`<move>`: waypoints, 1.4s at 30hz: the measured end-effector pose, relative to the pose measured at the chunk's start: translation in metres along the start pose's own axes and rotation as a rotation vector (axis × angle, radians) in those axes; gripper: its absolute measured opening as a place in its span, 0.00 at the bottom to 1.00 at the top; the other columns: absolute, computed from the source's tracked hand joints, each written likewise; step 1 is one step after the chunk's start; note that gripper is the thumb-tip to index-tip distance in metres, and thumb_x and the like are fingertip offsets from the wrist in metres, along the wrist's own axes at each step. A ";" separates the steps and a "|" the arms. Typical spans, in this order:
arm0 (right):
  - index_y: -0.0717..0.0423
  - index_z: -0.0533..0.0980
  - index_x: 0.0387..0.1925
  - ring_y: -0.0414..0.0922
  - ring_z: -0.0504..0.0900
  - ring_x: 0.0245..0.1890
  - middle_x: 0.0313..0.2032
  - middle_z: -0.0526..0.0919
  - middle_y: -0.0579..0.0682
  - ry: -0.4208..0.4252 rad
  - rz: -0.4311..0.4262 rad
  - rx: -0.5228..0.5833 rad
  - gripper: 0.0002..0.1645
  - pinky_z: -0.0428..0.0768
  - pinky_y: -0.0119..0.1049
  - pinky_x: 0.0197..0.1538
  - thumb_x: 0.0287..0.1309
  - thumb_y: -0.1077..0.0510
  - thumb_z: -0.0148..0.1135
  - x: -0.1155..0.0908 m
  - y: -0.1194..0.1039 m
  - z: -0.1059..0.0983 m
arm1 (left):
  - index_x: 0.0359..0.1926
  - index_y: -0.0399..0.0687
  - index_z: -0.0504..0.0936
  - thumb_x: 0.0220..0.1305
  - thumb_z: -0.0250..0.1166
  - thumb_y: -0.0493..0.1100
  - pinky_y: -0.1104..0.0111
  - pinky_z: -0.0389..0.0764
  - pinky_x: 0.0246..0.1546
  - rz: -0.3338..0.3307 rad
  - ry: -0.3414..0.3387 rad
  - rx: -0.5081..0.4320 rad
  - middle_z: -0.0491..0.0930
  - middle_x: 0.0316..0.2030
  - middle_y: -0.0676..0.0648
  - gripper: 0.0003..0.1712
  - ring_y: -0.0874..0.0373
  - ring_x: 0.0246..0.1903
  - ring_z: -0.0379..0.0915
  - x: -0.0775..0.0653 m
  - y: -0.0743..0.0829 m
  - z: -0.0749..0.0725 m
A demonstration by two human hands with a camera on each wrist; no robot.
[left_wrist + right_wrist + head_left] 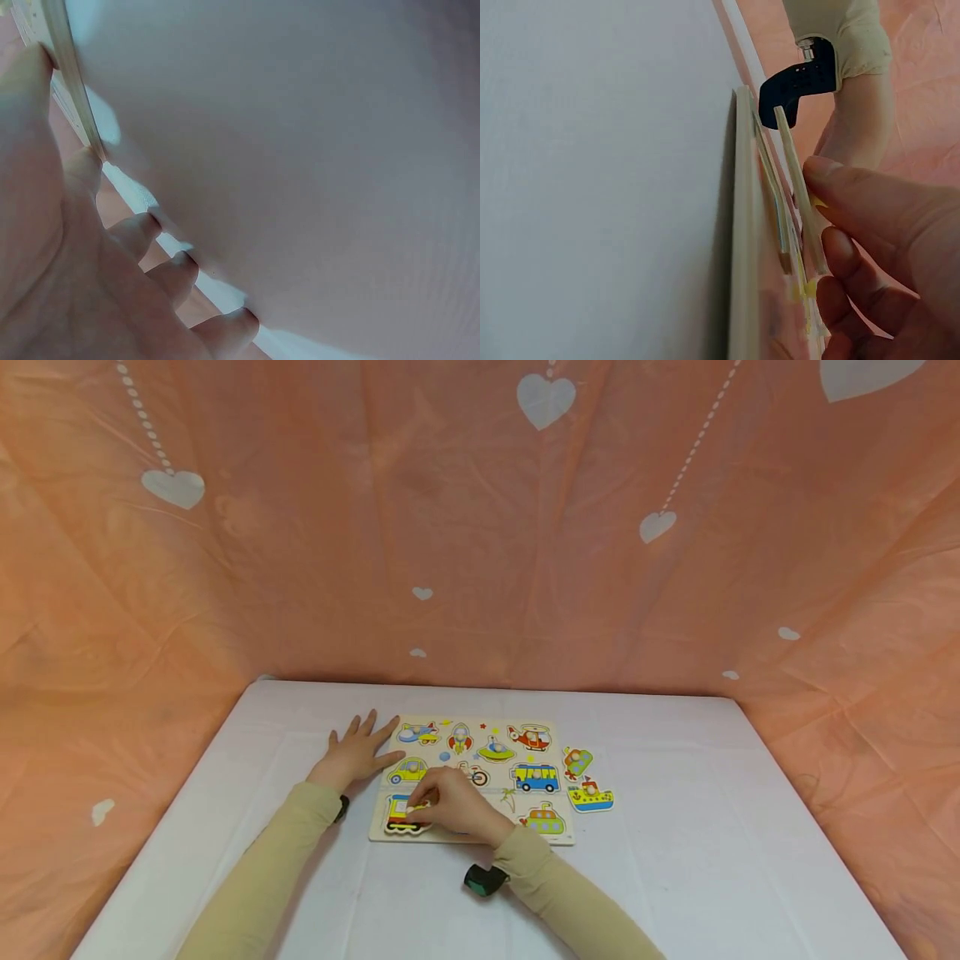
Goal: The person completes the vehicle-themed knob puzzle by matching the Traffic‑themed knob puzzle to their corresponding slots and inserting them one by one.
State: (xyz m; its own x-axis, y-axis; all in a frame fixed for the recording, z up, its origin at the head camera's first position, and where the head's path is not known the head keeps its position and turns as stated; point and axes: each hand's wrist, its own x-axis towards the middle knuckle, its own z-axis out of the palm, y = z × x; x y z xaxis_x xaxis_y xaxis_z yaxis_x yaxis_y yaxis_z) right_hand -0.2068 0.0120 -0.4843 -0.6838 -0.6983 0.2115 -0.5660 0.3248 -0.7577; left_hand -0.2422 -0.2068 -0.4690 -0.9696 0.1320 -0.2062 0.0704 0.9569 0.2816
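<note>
A wooden peg puzzle board (540, 758) with vehicle pictures lies on the white table. My right hand (461, 806) pinches a train piece (402, 817) over the lower-left part of the board. From the right wrist, the held piece (802, 202) appears edge-on between thumb and fingers, apart from the board's edge (742, 225). Another thin wooden piece (774, 195) sits tilted between them. My left hand (352, 758) lies spread at the board's left side; in the left wrist view its thumb and index finger touch the board edge (79, 90).
Right of the board lie a loose ship piece (591, 796) and a green-and-orange submarine-like piece (577, 762). On the board are a bus (536, 778), a helicopter (531, 738) and several other vehicles. A pink curtain (480, 543) with hearts hangs behind the table (675, 860).
</note>
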 end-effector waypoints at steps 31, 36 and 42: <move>0.50 0.85 0.28 0.31 0.73 0.31 0.28 0.80 0.34 0.003 0.070 -0.034 0.05 0.70 0.24 0.38 0.48 0.55 0.75 0.007 0.000 0.009 | 0.75 0.54 0.50 0.65 0.54 0.66 0.31 0.35 0.60 -0.017 -0.018 0.002 0.39 0.72 0.32 0.45 0.30 0.69 0.31 0.000 0.000 0.000; 0.50 0.85 0.27 0.32 0.71 0.28 0.27 0.81 0.36 0.008 0.064 -0.033 0.05 0.70 0.24 0.33 0.47 0.56 0.75 0.007 0.002 0.010 | 0.75 0.53 0.52 0.65 0.55 0.65 0.30 0.37 0.59 0.010 0.005 0.000 0.41 0.72 0.31 0.44 0.29 0.69 0.33 0.000 0.001 -0.001; 0.50 0.85 0.27 0.32 0.71 0.28 0.28 0.80 0.35 -0.004 0.069 -0.033 0.05 0.70 0.23 0.33 0.48 0.55 0.75 0.008 0.002 0.011 | 0.74 0.52 0.53 0.65 0.55 0.64 0.30 0.38 0.59 0.012 0.007 -0.004 0.41 0.72 0.30 0.44 0.29 0.69 0.33 -0.002 0.003 -0.003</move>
State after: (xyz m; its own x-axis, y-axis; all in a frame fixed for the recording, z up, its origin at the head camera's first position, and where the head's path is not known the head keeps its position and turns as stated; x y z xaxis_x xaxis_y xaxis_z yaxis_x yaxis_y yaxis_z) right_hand -0.2083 0.0002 -0.4914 -0.7198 -0.6762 0.1571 -0.5326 0.3927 -0.7497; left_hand -0.2409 -0.2051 -0.4650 -0.9703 0.1412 -0.1963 0.0806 0.9542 0.2880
